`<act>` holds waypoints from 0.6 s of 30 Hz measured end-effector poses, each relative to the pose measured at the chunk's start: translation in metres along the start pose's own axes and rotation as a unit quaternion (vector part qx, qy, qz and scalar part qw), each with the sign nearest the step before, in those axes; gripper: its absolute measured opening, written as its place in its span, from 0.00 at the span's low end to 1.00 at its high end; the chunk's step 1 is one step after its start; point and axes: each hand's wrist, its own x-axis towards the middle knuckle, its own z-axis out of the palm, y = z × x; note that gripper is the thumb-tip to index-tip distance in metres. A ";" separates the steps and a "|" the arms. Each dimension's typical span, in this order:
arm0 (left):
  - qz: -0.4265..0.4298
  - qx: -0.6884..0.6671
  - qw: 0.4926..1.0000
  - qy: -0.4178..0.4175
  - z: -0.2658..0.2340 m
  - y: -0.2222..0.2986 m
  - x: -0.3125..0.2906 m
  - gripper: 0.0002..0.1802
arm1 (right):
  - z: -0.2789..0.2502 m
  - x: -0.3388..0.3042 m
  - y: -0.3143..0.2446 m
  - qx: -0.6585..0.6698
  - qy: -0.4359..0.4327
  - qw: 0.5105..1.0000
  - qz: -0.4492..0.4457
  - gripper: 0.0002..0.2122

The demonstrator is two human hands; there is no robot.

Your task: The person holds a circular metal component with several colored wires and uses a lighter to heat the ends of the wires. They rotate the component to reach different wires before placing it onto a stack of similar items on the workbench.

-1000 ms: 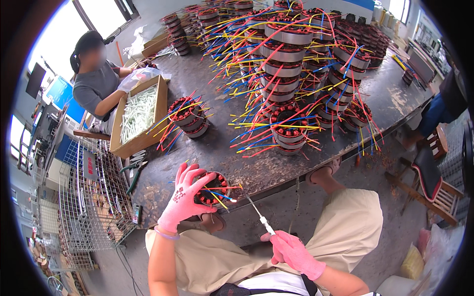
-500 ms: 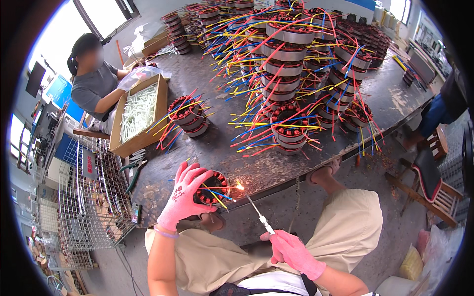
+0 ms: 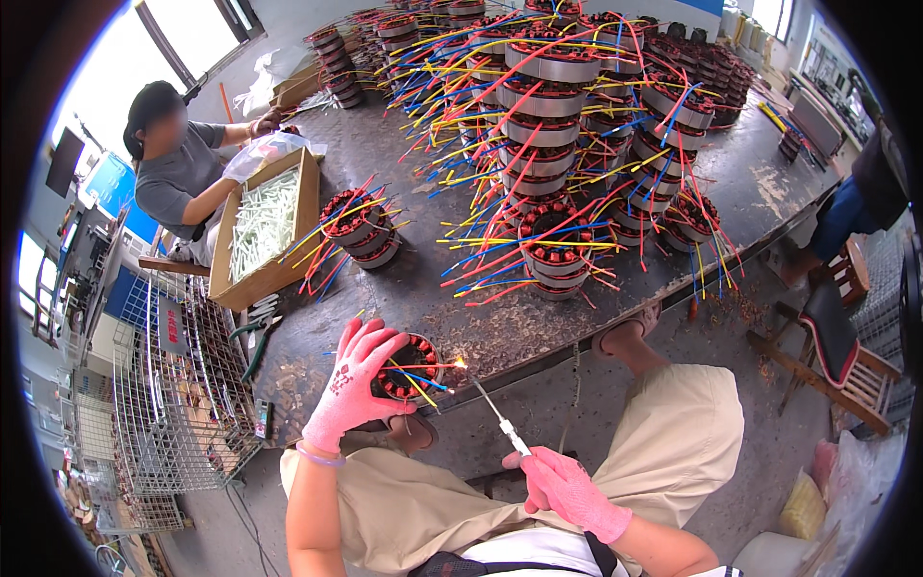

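Observation:
My left hand [image 3: 356,385], in a pink glove, is closed round a motor stator [image 3: 419,352] at the table's front edge. Its red, yellow and blue lead wires point right. A small flame [image 3: 461,363] burns at the end of the red lead. My right hand [image 3: 572,492], also gloved in pink, grips a slim tool [image 3: 507,424] with a thin metal shaft and a white section, its grip hidden in my palm. The tool's tip lies just below and right of the flame, a small gap apart.
Tall stacks of wired stators [image 3: 553,135] stand across the table [image 3: 433,279]. Left of them is a short stator stack [image 3: 361,231] and a wooden box [image 3: 226,284] of white tubes. Pliers [image 3: 258,341] lie at the left edge. A co-worker [image 3: 187,173] sits beyond the box.
The flame at the red lead has shrunk. The tool has shifted slightly left, its tip still close to the lead's end. My left hand keeps hold of the stator.

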 end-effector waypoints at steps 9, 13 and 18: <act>-0.004 -0.003 1.000 -0.009 -0.003 0.001 0.000 0.56 | 0.000 -0.002 -0.002 -0.006 0.005 1.000 0.003 0.16; -0.003 -0.002 1.000 -0.011 -0.001 0.000 0.002 0.56 | -0.002 -0.001 -0.002 0.004 0.005 1.000 0.010 0.16; -0.004 -0.006 1.000 -0.005 -0.001 0.000 0.002 0.54 | 0.001 0.000 -0.003 -0.006 0.007 1.000 0.006 0.16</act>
